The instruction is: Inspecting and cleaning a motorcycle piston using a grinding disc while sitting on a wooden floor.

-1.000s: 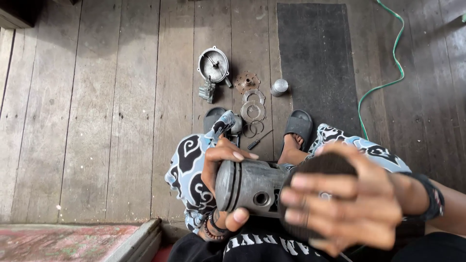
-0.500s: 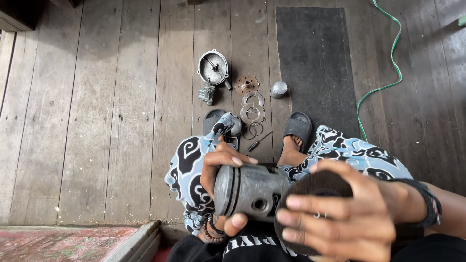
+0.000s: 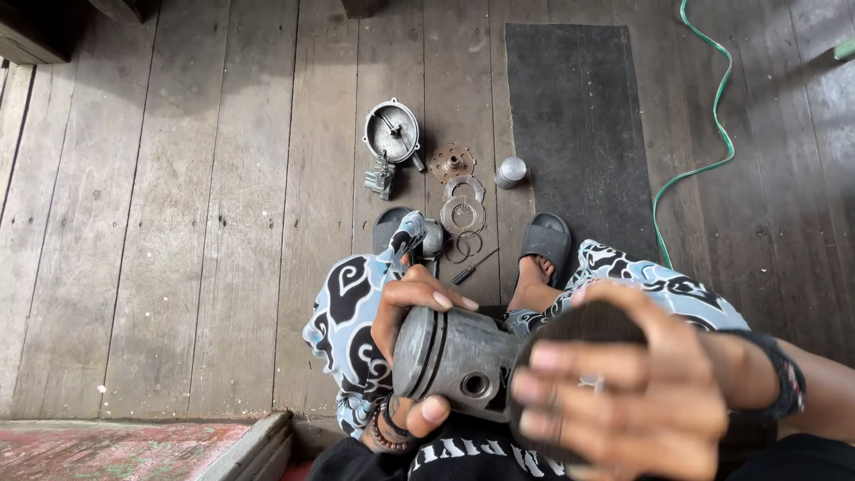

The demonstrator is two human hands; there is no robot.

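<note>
Nothing much has moved: my left hand still wraps the grey metal piston above my lap, and my right hand presses a dark round pad on its right end. It looks heavy, hard, maybe greasy; I'd grip its ringed sides.

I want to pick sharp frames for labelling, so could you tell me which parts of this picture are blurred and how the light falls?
Head view: the right hand, close to the lens, is soft and out of focus; the left hand and the grey piston are sharper; the metal parts on the floor are crisp. Light is soft and even, with no glare; the plank lines bow slightly towards the edges.
</note>
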